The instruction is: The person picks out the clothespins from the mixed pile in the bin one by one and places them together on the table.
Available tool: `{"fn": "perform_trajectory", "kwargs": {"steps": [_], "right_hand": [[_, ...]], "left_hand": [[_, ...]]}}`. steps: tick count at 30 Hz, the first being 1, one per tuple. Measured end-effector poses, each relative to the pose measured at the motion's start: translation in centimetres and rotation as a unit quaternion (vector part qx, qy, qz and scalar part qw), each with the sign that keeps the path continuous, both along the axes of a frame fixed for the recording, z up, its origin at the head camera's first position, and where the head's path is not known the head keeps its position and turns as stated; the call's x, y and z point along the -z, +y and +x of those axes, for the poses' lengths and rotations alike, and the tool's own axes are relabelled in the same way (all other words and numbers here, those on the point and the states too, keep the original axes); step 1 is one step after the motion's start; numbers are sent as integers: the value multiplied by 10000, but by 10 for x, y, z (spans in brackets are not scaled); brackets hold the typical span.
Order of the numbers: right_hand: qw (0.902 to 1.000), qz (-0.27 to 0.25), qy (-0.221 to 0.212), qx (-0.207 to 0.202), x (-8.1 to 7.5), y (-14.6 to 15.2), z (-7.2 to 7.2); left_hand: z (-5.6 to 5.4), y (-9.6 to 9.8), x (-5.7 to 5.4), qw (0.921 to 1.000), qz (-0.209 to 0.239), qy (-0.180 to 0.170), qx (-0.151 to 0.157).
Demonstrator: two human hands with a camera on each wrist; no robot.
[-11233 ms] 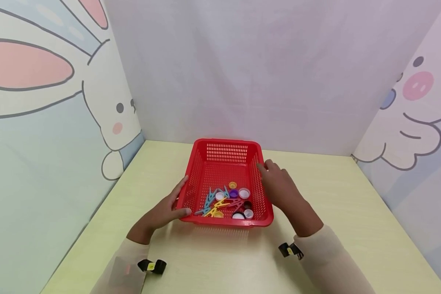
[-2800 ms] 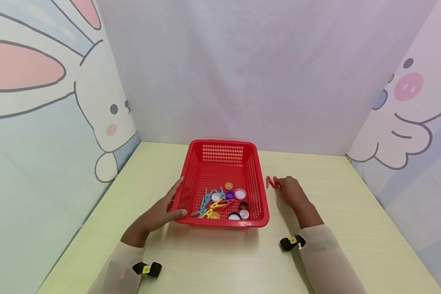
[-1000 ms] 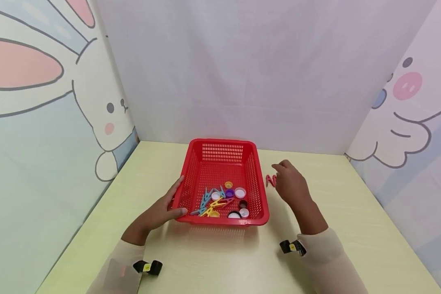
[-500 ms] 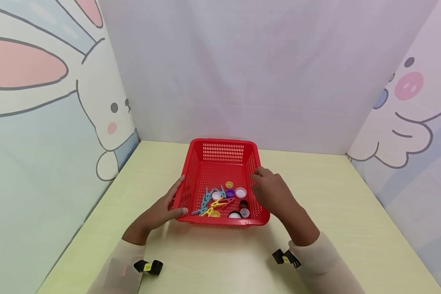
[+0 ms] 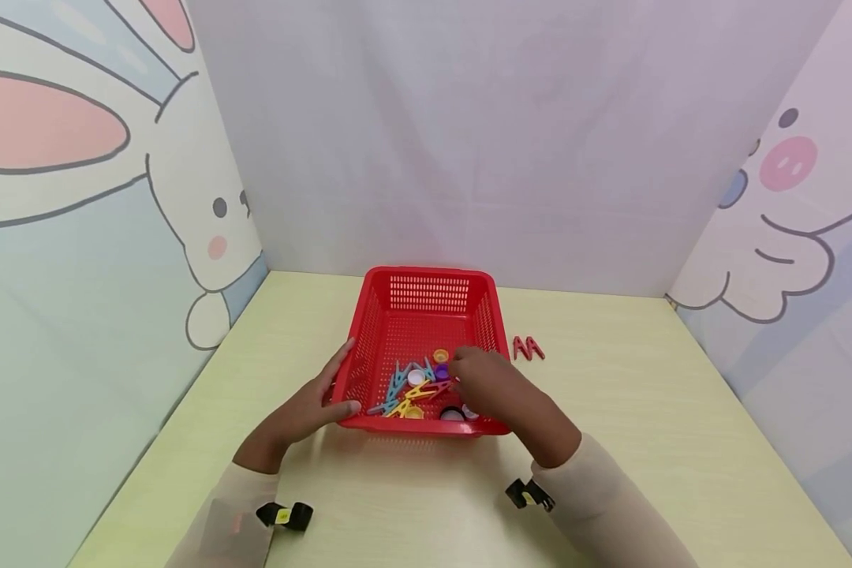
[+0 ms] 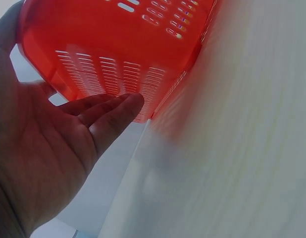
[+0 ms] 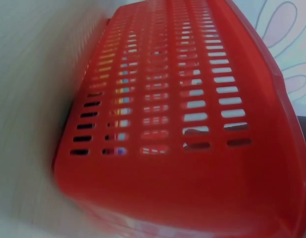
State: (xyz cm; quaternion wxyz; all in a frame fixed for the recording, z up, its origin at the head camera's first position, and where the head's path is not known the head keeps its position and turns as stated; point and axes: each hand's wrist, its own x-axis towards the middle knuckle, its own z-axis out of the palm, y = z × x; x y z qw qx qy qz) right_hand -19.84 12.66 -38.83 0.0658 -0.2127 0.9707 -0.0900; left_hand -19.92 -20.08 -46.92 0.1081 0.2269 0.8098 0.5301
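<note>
Nearest in the head view, with the basket's centre as the middle of the dial: one pale sleeve (image 5: 220,517) at eight o'clock and another at four, a small black device (image 5: 284,517) by each cuff, above a light yellow table (image 5: 397,505). At eight, gripping the near corner of the red basket (image 5: 426,427), the left hand (image 5: 305,414), with thumb laid over the rim and fingers along the outside of the wall. Reaching over the three o'clock wall into the basket, the right hand (image 5: 486,384), back uppermost; fingertips hidden and the right wrist view filled by slotted wall, so cannot tell how far open, or with what in hold. Across the basket's near half: a black-rimmed cap (image 5: 452,414) at five, a near yellow cap (image 5: 414,412) at six, yellow clips (image 5: 417,392) just beyond, teal clips (image 5: 394,390) at seven, a pinkish-red clip (image 5: 440,387) at five, then a white cap (image 5: 416,378) at six, a purple cap (image 5: 442,371) at four, a far yellow cap (image 5: 441,356) at three. Outside, at three o'clock, side by side on the table, two red clips (image 5: 528,348). Farthest, at twelve, a pale lilac backdrop (image 5: 433,142); at ten, a cartoon rabbit (image 5: 209,189)
</note>
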Motion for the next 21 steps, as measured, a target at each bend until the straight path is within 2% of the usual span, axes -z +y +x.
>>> {"fn": "perform_trajectory", "kwargs": {"steps": [8, 21], "right_hand": [[9968, -78, -630, -484, 0, -10, 2], [9903, 131, -1288, -497, 3, -14, -6]], "left_hand": [[-1, -1, 1, 10000, -52, -23, 26], [-2, -2, 5, 10000, -52, 22, 10]]}}
